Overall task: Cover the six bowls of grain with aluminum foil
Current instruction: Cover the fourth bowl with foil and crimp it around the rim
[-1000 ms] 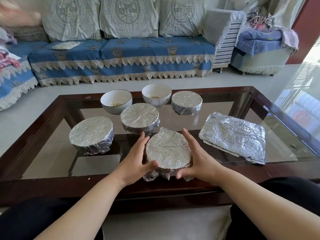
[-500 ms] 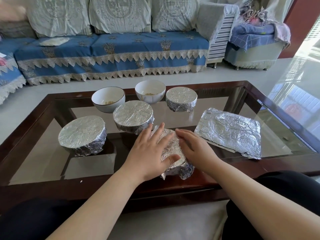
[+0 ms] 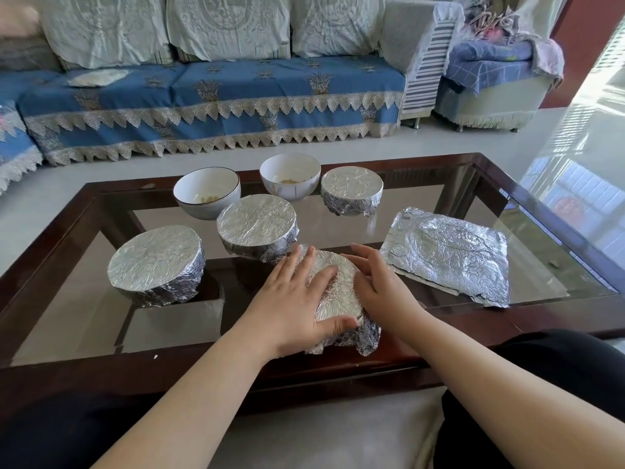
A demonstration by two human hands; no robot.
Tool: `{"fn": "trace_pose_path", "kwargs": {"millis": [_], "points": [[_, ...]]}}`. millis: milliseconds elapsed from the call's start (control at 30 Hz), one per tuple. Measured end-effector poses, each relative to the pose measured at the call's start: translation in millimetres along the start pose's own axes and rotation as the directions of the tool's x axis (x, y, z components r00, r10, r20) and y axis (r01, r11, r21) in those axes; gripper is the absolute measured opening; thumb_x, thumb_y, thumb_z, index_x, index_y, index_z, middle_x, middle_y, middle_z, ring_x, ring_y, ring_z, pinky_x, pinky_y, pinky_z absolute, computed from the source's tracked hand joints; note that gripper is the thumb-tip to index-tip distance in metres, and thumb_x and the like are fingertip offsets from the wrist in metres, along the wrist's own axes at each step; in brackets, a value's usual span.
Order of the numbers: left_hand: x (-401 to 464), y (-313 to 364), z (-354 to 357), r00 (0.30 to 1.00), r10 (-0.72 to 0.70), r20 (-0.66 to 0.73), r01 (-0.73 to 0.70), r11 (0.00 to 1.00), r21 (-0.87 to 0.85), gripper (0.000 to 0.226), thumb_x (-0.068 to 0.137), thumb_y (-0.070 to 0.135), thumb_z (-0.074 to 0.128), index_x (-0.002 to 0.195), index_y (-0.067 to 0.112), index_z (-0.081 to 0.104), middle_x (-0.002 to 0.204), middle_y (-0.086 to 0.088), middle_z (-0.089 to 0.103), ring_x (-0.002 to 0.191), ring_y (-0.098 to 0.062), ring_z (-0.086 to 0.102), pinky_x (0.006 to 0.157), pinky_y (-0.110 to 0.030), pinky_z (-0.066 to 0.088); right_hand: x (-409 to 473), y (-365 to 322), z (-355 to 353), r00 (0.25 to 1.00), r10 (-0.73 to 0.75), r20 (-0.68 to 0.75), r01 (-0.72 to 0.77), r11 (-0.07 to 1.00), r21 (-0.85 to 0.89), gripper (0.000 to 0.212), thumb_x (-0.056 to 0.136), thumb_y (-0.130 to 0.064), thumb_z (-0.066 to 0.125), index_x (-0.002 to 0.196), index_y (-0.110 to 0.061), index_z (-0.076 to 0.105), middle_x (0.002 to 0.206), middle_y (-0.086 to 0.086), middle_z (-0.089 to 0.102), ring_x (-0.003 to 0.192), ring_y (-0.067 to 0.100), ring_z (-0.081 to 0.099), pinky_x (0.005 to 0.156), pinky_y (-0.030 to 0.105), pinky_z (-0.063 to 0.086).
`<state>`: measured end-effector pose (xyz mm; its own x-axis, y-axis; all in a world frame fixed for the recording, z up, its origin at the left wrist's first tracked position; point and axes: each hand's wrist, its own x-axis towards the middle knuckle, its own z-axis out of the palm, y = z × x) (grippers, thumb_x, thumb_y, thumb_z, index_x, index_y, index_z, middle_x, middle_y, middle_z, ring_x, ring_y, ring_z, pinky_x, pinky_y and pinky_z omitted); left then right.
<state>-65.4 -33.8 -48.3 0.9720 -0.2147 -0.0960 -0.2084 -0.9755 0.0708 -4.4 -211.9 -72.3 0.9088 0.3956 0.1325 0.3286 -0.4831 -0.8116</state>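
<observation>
Both hands flat on foil-wrapped bowl [image 3: 338,292] at tabletop [image 3: 507,319] 6 o'clock edge: left hand [image 3: 291,306] presses top, right hand [image 3: 378,286] its side, fingers straight. Two bowls uncovered at 12.

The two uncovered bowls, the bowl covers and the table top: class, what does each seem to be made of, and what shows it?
Uncovered bowls: likely glazed ceramic, glossy white.
Bowl covers: aluminum foil, crinkled silver with glints.
Table top: clear glass, see-through and reflective, in what looks like a dark polished wood frame.
</observation>
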Motion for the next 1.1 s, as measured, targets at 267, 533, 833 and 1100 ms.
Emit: {"fn": "trace_pose_path", "kwargs": {"millis": [267,533,833,1100], "points": [[0,0,2,1.000,0.006,0.007,-0.006,1.000,0.031,0.092,0.062,0.097,-0.005,0.142,0.057,-0.028,0.162,-0.003,-0.028,0.147,-0.026,-0.030,0.122,-0.048,-0.007,-1,-2,0,0.970,0.237,-0.060,-0.231,0.969,0.082,0.031,0.104,-0.036,0.038,0.123,-0.018,0.053,0.110,-0.005,0.061,0.103,0.012,0.056,0.081,0.024,0.035],[0,2,-2,0.999,0.019,0.026,-0.020,0.999,0.044,0.080,0.074,0.090,0.009,0.145,0.062,-0.016,0.162,-0.002,-0.027,0.147,-0.026,-0.030,0.121,-0.047,-0.011,11,5,-15,0.841,0.470,0.268,-0.541,0.722,0.432,0.043,0.094,-0.057,0.050,0.106,-0.017,0.063,0.066,-0.002,0.050,0.044,0.006,0.044,0.043,0.020,0.038],[0,3,-3,0.999,0.021,0.037,-0.023,0.998,0.053,0.078,0.073,0.090,0.007,0.141,0.064,-0.018,0.162,-0.003,-0.027,0.146,-0.027,-0.031,0.121,-0.046,-0.012,15,8,-7,0.899,0.403,0.170,-0.436,0.803,0.406,0.049,0.077,-0.054,0.072,0.116,-0.027,0.061,0.109,0.007,0.072,0.093,0.016,0.067,0.091,0.042,0.053],[0,3,-3,0.999,0.012,0.041,-0.014,0.999,0.046,0.079,0.071,0.090,0.006,0.143,0.064,-0.016,0.162,-0.002,-0.027,0.146,-0.025,-0.032,0.121,-0.047,-0.010,13,8,-2,0.892,0.393,0.225,-0.445,0.666,0.599,0.032,0.085,-0.033,0.074,0.109,-0.015,0.062,0.085,0.009,0.065,0.075,0.027,0.053,0.063,0.036,0.043]]}}
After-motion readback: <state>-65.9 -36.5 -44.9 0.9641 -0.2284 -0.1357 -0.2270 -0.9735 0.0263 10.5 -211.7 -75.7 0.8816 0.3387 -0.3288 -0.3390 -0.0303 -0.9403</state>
